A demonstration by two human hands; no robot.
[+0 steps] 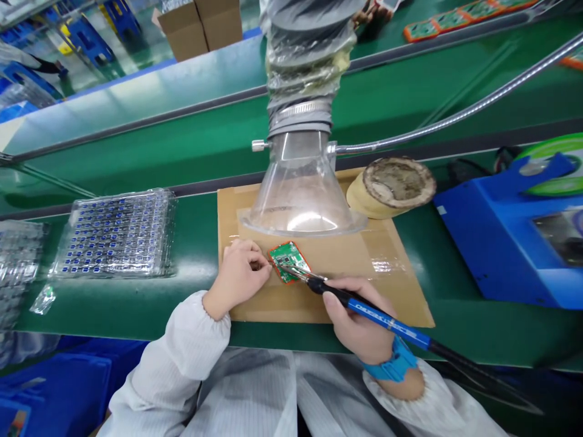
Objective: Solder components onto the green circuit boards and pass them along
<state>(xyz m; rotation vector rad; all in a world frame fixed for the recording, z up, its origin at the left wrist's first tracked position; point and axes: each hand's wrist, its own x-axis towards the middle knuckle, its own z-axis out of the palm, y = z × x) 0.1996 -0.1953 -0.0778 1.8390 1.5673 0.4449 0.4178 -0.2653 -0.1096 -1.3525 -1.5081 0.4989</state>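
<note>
A green circuit board (289,260) with an orange-red edge lies on a sheet of brown cardboard (364,291). My right hand (359,315) grips the blue and black handle of a soldering iron (378,314), whose metal tip reaches over the middle of the board. At the board's left edge, my left hand (241,273) is closed, thumb and index finger pinched together. What sits in that pinch, if anything, is too small to make out. Right above the board hangs a clear fume extraction hood (300,188). A blue wrist strap (392,363) circles my right wrist.
Clear plastic trays of small blue-marked parts (116,233) are stacked on the left of the green bench. A yellowish pot (387,188) stands at the cardboard's back right corner, near a blue machine (505,230). More orange-edged boards (455,20) lie beyond the rail.
</note>
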